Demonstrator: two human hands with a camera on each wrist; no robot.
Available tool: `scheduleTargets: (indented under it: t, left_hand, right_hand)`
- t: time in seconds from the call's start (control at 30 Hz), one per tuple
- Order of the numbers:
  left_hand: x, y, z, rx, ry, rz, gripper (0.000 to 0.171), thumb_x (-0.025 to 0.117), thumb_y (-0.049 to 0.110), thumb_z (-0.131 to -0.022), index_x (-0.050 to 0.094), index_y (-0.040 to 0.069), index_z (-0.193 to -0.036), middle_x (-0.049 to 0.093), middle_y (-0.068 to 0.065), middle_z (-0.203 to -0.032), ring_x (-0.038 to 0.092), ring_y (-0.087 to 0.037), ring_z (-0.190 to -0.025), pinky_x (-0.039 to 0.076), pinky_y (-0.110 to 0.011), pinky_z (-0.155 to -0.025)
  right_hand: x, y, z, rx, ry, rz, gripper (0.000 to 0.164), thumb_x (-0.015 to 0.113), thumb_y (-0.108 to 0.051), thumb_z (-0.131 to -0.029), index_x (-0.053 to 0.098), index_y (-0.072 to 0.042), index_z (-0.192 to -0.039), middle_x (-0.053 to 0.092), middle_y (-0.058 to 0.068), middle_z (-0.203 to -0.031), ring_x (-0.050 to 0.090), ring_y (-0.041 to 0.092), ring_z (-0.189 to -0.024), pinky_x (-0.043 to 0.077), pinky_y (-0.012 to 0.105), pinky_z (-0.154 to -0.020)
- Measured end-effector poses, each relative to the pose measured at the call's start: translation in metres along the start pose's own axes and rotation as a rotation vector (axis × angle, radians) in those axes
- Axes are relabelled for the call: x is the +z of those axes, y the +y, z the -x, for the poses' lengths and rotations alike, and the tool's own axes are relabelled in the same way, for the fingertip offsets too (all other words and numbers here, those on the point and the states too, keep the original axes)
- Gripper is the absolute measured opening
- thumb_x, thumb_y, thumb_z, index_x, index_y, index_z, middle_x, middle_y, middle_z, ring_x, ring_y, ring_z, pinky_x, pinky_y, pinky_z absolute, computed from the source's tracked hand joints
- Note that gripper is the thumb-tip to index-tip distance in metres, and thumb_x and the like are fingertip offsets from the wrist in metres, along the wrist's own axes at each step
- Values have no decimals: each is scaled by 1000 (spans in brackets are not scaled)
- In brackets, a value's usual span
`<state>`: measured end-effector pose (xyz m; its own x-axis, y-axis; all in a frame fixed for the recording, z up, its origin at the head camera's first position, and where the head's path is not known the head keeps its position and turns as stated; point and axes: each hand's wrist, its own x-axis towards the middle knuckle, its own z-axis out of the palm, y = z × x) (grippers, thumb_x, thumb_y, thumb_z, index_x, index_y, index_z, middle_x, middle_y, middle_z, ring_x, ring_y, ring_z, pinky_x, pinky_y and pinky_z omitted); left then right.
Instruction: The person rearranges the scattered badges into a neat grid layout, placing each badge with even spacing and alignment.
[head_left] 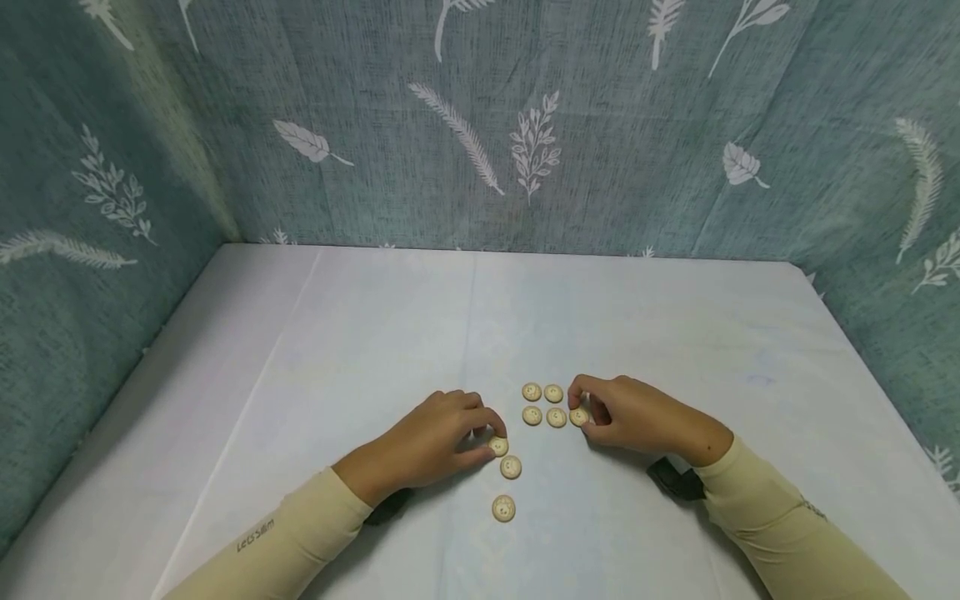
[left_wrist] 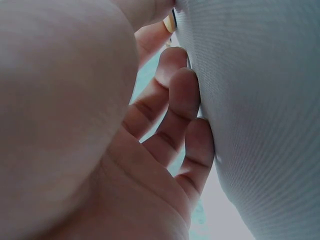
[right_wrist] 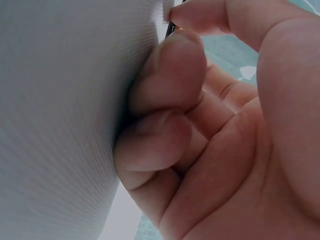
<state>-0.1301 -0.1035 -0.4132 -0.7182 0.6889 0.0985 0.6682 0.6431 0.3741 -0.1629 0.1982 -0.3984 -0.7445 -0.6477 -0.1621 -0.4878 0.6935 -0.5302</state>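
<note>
Several round beige discs with a raised rim and small dark marks in the middle, rather like buttons, lie on the white table. In the head view, my left hand (head_left: 450, 437) pinches one beige disc (head_left: 498, 447) between thumb and index finger, at table level. A second disc (head_left: 511, 467) lies just below it, and a third disc (head_left: 504, 508) nearer me. My right hand (head_left: 637, 415) pinches another beige disc (head_left: 578, 417) at the right end of the lower row. In both wrist views the other fingers (left_wrist: 184, 95) (right_wrist: 155, 140) curl against the cloth; the discs are mostly hidden there.
Left of my right hand, an upper-row disc (head_left: 532, 392) and others form two short rows. White cloth covers the table (head_left: 360, 333). Green leaf-patterned fabric (head_left: 480, 125) rises behind and along both sides. A dark strap device (head_left: 675, 479) sits on the right wrist.
</note>
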Motion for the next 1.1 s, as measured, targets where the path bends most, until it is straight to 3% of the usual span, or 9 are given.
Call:
scheduleTargets:
  t: [0.27, 0.53, 1.1]
  left_hand:
    - [0, 1, 1, -11, -17, 1, 17, 73, 34, -90, 71, 31, -107, 57, 14, -88, 47, -3, -78, 42, -30, -79]
    - [1, 1, 0, 7, -2, -6, 18, 75, 33, -89, 72, 30, -106, 57, 13, -86, 46, -3, -77, 41, -30, -76]
    - [-2, -1, 0, -11, -17, 3, 17, 73, 34, -90, 71, 32, -107, 58, 14, -88, 46, -3, -77, 42, -30, -78]
  right_hand:
    - [-1, -1, 0, -33, -8, -69, 25, 69, -12, -88, 57, -19, -109, 51, -13, -65, 47, 0, -57, 42, 21, -57]
    - [-3, -15, 1, -113, 39, -95, 16, 69, -10, -90, 62, -17, -102, 49, -14, -64, 44, -2, -57, 42, 20, -56]
    - [7, -53, 5, -220, 38, 12, 15, 71, -11, -90, 67, -17, -103, 51, -16, -70, 46, -3, -61, 42, 17, -60]
